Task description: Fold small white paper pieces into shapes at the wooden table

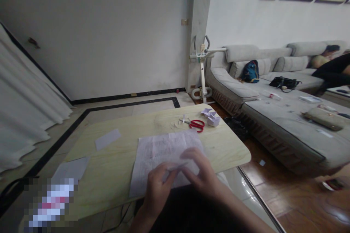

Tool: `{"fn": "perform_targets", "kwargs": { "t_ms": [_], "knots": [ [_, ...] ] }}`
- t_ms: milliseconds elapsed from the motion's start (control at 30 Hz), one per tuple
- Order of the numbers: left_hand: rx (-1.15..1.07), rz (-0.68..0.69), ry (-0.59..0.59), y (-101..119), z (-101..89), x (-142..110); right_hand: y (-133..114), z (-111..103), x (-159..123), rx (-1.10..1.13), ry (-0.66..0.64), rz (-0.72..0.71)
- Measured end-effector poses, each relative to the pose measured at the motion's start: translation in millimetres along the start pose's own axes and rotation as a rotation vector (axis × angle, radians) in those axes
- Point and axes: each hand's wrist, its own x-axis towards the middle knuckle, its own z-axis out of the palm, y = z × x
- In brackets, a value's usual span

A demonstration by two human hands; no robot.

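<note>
Paper sheet (pixel 155 156) is lying on the desk (pixel 109 174), red scissors (pixel 193 122) just past it. Left hand (pixel 159 181) and right hand (pixel 201 170) are close together over the sheet, but super blurry, so can't tell if either grip's holding anything.

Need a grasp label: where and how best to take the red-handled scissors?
Probably a pinch across the red handles, coming from the near right: the handles face right, the blades point left, and crumpled paper crowds the far right side.
</note>
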Motion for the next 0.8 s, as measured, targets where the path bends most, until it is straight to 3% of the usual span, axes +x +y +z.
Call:
{"fn": "perform_targets", "kwargs": {
  "t_ms": [100, 200, 300, 400, 633, 800],
  "knots": [
    [-0.115, -0.176, 0.001, 1, 1.2, 2, 1, 1, 1, 0.046, -0.081, 0.095],
    [-0.191, -0.342, -0.002, -3, 4.0, 3, 7, 3, 1, 0.062, -0.076, 0.171],
    [-0.232, -0.421, -0.039, -7, 5.0, 4, 16, 4, 1, 0.064, -0.082, 0.230],
    [-0.204, -0.368, -0.105, -10, 3.6, 4, 22, 4, 1, 0.051, -0.100, 0.273],
    [0.138, -0.047, -0.123, -14, 0.9, 3, 22, 4, 2, 0.085, -0.135, 0.296],
    [0.047, -0.069, -0.230, -8, -1.6, 0, 18, 0, 3, 0.108, -0.230, 0.336]
  ]
}}
